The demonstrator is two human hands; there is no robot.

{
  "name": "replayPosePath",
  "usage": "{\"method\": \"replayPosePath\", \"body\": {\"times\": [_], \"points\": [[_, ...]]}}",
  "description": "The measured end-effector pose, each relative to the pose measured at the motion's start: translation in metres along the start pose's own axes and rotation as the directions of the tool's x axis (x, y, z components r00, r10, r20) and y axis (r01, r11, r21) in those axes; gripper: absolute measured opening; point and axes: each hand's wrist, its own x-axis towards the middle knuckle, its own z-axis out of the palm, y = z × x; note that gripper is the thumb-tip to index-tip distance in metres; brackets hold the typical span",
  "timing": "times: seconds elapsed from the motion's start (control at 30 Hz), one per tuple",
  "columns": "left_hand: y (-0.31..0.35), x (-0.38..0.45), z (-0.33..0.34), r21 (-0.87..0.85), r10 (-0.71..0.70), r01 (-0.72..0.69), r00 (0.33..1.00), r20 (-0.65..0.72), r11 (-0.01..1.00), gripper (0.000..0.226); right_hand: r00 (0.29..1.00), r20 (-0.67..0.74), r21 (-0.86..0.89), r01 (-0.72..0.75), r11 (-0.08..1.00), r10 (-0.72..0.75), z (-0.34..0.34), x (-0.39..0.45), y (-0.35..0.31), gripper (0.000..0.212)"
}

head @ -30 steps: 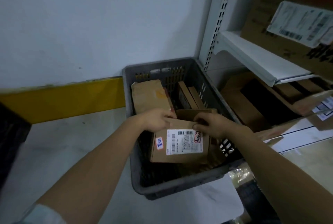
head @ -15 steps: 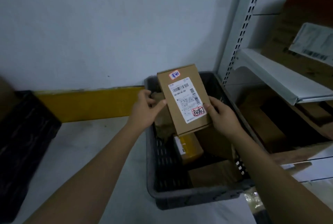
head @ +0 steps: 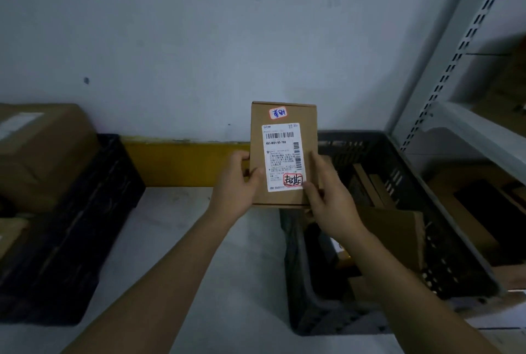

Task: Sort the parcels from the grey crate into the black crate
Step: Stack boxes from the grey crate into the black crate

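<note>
Holding a flat brown cardboard parcel (head: 283,154) upright between you, your left hand (head: 234,184) grips its lower left edge with the thumb curled onto the front, and your right hand (head: 327,197) clasps the lower right corner, thumb on the white shipping label (head: 281,157). That label carries barcodes, the printed code 461-W01-95-760 and dense small text too fine to read; a red-bordered sticker with black handwritten characters sits at its lower corner, and a second red-bordered sticker with blue handwriting is near the parcel's top. The parcel hangs above the left rim of the grey slotted plastic crate (head: 370,311), which holds more plain cardboard boxes. To your left stands the black ribbed plastic crate (head: 71,239), with a large brown carton (head: 42,151) in it. Behind runs a yellow wall strip (head: 185,163).
</note>
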Motion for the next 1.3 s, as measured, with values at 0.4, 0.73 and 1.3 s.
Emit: {"method": "replayPosePath", "body": {"times": [0.4, 0.73, 1.3], "points": [[-0.064, -0.042, -0.166, 0.232, 0.122, -0.116, 0.992, -0.012, 0.966, 0.076, 0.994, 0.046, -0.059, 0.105, 0.993, -0.102, 0.129, -0.02, -0.12, 0.078], [-0.101, -0.076, -0.265, 0.311, -0.027, 0.108, 0.966, -0.257, 0.944, 0.066, 0.952, 0.201, -0.051, 0.246, 0.968, -0.231, 0.213, -0.002, -0.197, 0.082], [-0.15, -0.129, -0.436, 0.29, -0.25, 0.422, 0.84, -0.482, 0.859, 0.062, 0.758, 0.399, 0.226, 0.464, 0.857, -0.516, 0.356, -0.012, -0.317, 0.077]]}}
